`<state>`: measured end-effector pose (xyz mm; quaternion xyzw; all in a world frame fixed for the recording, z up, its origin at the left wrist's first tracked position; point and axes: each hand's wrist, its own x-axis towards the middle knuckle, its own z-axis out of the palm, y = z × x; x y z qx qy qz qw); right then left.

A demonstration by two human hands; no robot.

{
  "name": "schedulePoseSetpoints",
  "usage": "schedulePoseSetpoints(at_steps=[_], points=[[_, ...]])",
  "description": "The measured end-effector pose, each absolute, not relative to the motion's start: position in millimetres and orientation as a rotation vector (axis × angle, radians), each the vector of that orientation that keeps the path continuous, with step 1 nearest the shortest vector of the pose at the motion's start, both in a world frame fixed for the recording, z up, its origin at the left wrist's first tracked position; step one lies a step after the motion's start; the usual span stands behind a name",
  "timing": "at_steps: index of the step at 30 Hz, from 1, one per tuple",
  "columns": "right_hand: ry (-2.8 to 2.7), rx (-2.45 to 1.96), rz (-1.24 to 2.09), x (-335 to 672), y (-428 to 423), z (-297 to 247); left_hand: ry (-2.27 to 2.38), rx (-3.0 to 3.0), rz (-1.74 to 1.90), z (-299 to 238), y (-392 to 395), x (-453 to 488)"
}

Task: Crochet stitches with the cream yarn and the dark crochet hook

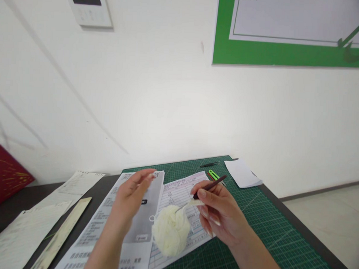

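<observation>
In my right hand [219,209] is a crochet hook [211,186] with a dark handle; its thin metal shaft points down and left. A small pale strip of yarn work [196,202] lies against the fingers near the shaft. Just below the hook tip sits a cream yarn ball [171,231], with a small loop at its left side. My left hand [132,192] is raised to the left of the ball, clear of it. Its thumb and fingertips come together, and whatever may be between them is too fine to see.
A printed sheet [104,230] and a lined form [186,186] lie under the hands on a green cutting mat [253,217]. Farther back are a black pen-like tool [209,164], a bright green clip-like item [213,174] and white paper [243,173]. A pale strip [62,232] lies at left.
</observation>
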<state>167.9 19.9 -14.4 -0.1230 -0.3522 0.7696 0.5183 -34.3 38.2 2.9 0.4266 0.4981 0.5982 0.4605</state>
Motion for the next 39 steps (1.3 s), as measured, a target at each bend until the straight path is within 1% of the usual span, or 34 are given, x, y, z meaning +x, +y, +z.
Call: schedulePoseSetpoints(at_steps=[2, 3, 6, 13, 20, 25, 28, 31, 33, 35, 36, 37, 39], points=[[-0.894, -0.287, 1.897, 162.6, 22.7, -11.9, 1.015, 1.086, 1.383, 7.5, 26.3, -14.2], [-0.912, -0.281, 1.920, 159.8, 24.4, -11.5, 0.771, 1.023, 1.324, 8.6, 20.9, -5.5], [-0.927, -0.265, 1.957, 153.4, 29.3, -14.1, 0.348, 0.641, 1.196, 5.6, 11.8, 10.2], [-0.903, -0.225, 1.994, 148.4, 29.6, -29.3, 0.164, 0.376, 1.261, -6.8, 17.2, 2.8], [-0.878, -0.221, 1.993, 150.2, 29.2, -34.4, 0.143, 0.320, 1.231, -9.5, 18.8, 1.5], [-0.918, -0.222, 2.008, 151.5, 27.3, -36.6, 0.060, 0.264, 1.295, -7.6, 16.0, -3.9], [-0.924, -0.235, 2.006, 150.4, 27.5, -39.0, 0.122, 0.322, 1.421, -1.0, 12.2, -7.2], [-0.918, -0.243, 2.006, 149.2, 27.5, -41.1, 0.323, 0.644, 1.584, 4.3, 9.0, -5.3], [-0.915, -0.238, 2.012, 149.5, 27.1, -41.8, 0.594, 1.026, 1.695, 4.0, 9.1, -5.2], [-0.907, -0.228, 2.016, 150.9, 26.7, -41.7, 0.953, 1.426, 1.712, 0.3, 12.0, -8.9], [-0.898, -0.225, 2.013, 152.0, 26.7, -41.2, 1.077, 1.572, 1.618, -2.2, 14.3, -12.1], [-0.886, -0.224, 2.007, 153.1, 26.7, -40.5, 1.091, 1.620, 1.423, -4.5, 16.6, -15.6], [-0.859, -0.227, 1.991, 155.5, 27.0, -38.8, 0.999, 1.558, 1.155, -7.2, 20.0, -21.1]])
